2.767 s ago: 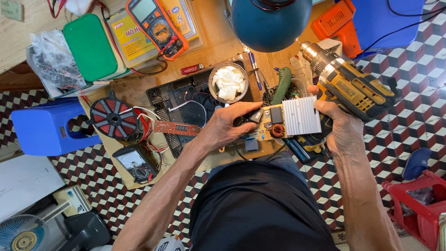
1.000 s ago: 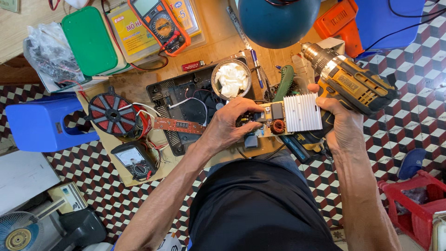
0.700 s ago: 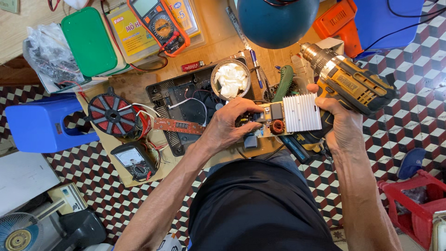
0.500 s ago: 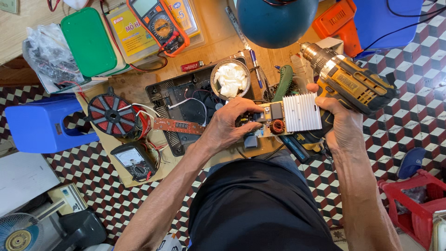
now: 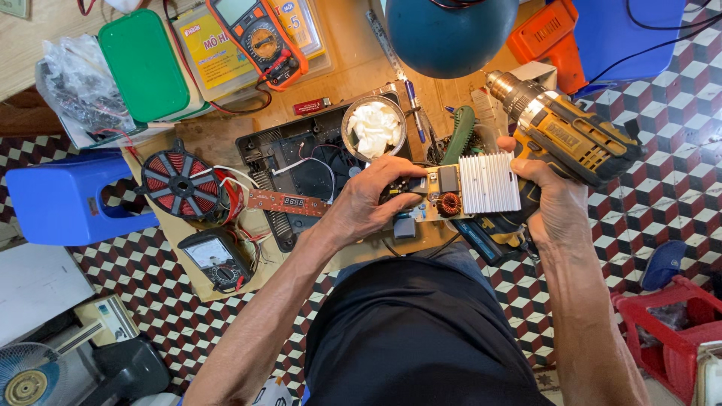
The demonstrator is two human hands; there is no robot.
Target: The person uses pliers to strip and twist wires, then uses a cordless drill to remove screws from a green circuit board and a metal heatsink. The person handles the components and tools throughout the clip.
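Note:
My left hand grips the left end of a circuit board that carries a white finned heatsink and a small copper coil. My right hand holds a yellow and black cordless drill by its handle, and its fingers also touch the board's right edge. The board is lifted above the open black appliance housing on the wooden board. A narrow red display board hangs on wires at the housing's left side.
A round red induction coil and a black analogue meter lie left. An orange multimeter, a green box, a bowl of white tissue, a blue stool and a teal lamp shade surround the workspace.
Both hands and the circuit board stay nearly where they were; my left fingers have shifted slightly along the board's left end. The drill has not moved.

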